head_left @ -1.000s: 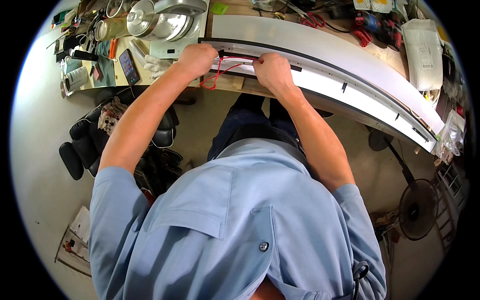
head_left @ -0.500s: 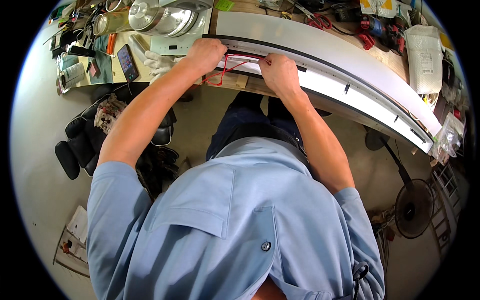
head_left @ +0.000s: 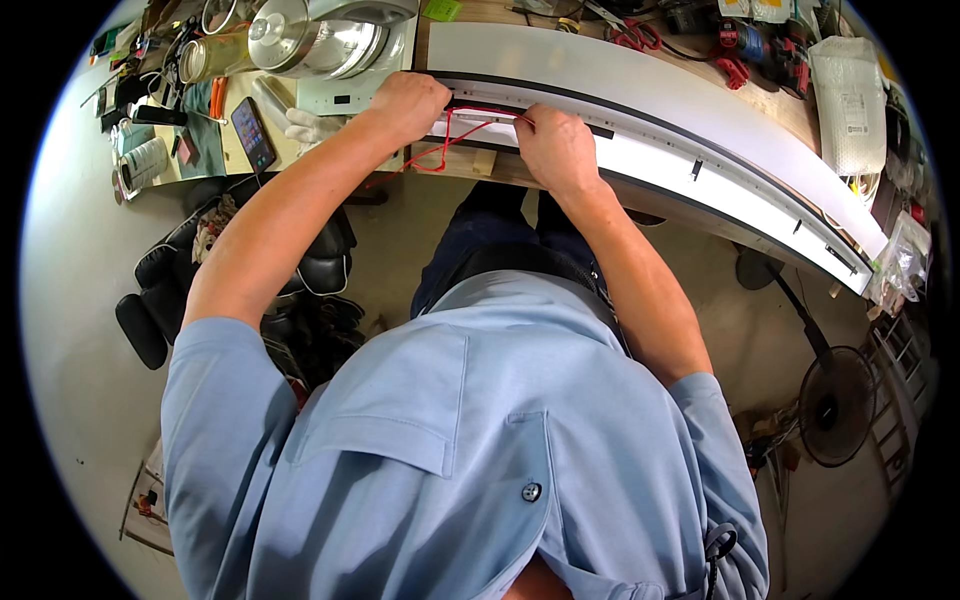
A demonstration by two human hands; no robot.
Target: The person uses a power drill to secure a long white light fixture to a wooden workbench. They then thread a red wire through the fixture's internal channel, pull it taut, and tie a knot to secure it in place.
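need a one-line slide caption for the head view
Left hand near one end of a long white strip, right hand holding a red wire.

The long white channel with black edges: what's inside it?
Inside the channel show a dark bar, red wire at the left part, and small black pieces farther right. Whatever lies beneath the left hand and right hand is covered.
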